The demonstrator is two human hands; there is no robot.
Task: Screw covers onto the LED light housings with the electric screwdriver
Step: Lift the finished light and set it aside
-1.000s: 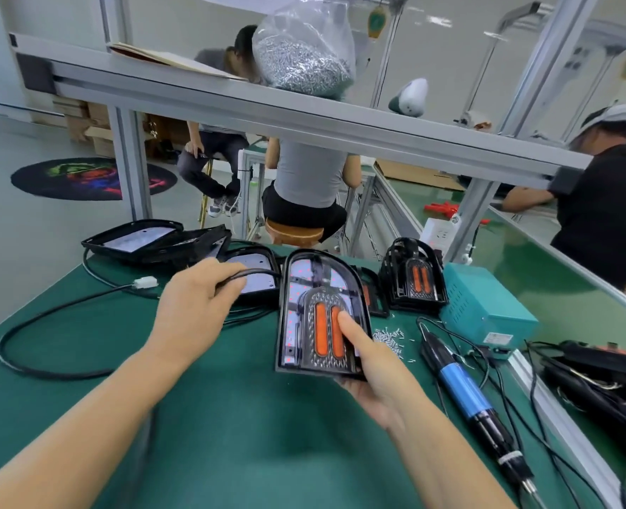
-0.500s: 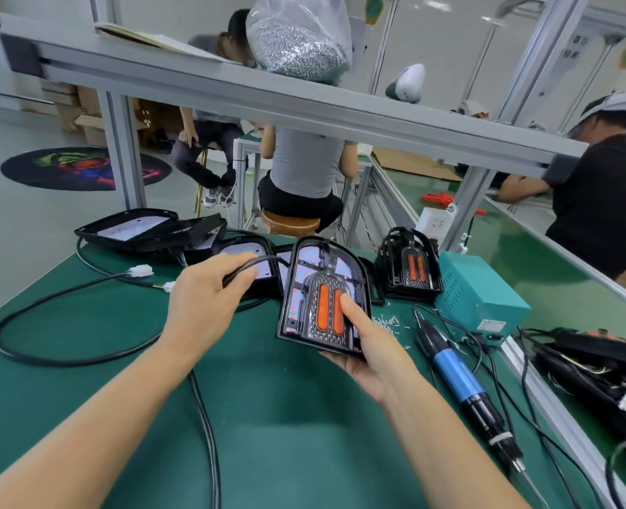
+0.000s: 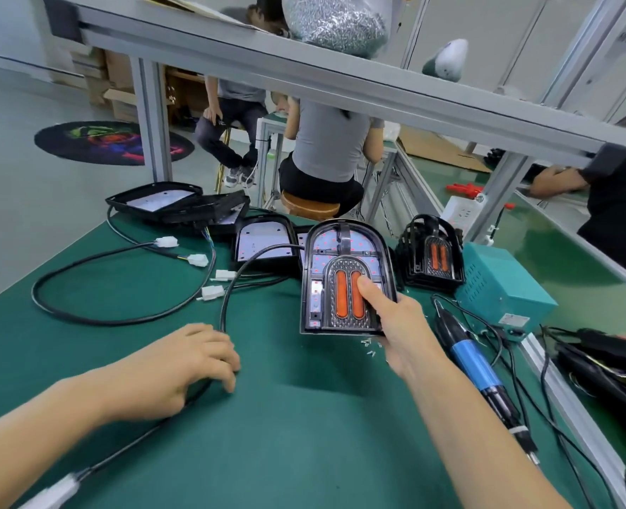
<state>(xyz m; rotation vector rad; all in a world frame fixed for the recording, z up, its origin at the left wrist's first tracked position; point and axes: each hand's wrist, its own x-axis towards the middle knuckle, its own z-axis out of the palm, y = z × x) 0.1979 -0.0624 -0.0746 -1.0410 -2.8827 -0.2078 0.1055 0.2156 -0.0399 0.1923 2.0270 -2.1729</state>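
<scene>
Right hand [image 3: 399, 325] grips the LED light housing [image 3: 344, 277] by its near right corner, thumb pressed on the orange cover, holding it tilted up above the green bench [image 3: 286, 435]. Left hand [image 3: 190, 365], left of the housing, fingers curled down over the black cable [image 3: 227, 299]. Electric screwdriver [image 3: 473, 365] lies just right of the housing. Loose screws [image 3: 372, 347] beneath its near edge.

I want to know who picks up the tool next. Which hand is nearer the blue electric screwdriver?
Right. The right hand, holding the LED light housing, is just left of the electric screwdriver lying on the mat. The left hand grips a black cable farther left.
</scene>
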